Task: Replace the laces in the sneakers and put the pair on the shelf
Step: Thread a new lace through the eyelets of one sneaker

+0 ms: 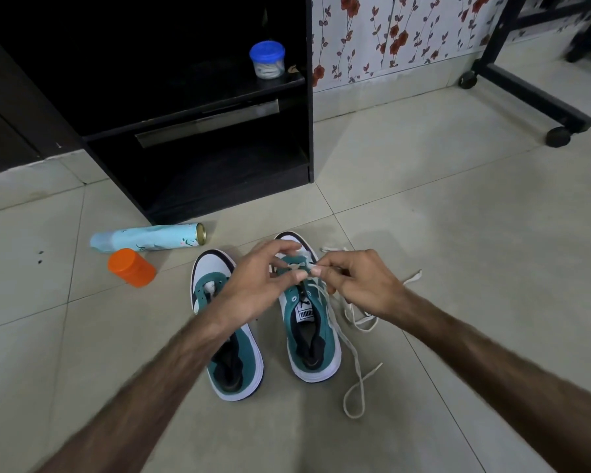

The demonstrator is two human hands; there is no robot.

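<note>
Two teal-and-white sneakers on the tiled floor (458,233), side by side, toes pointing toward a black shelf unit (198,138). Left sneaker (234,367) partly hidden under the left forearm, eyelets bare where visible. Right sneaker (313,336) just beside it, a white lace (354,356) threaded through its front eyelets and trailing off to the right in loose loops across the floor, one end lying near the toe, another farther right.

Left hand (256,288) above the forward part of the right sneaker, fingers (287,247) curled, thumb and forefinger pinching the lace at the eyelet row. Right hand (362,285) close opposite, almost touching the left, its fingertips (316,269) likewise pinched on a short stretch of the same lace. Both forearms bare, reaching in from the bottom edge.

To the left of the sneakers, a pale blue spray can (147,237) lying on its side, and just in front of it an orange jar (132,267), also tipped over. On the upper board of the shelf unit, a small clear tub with a blue lid (267,59), upright, near the right edge. Lower compartment dark, contents impossible to tell. Behind, a wall with red floral paper (389,35) and a black frame on castors (526,93) at the far right.
</note>
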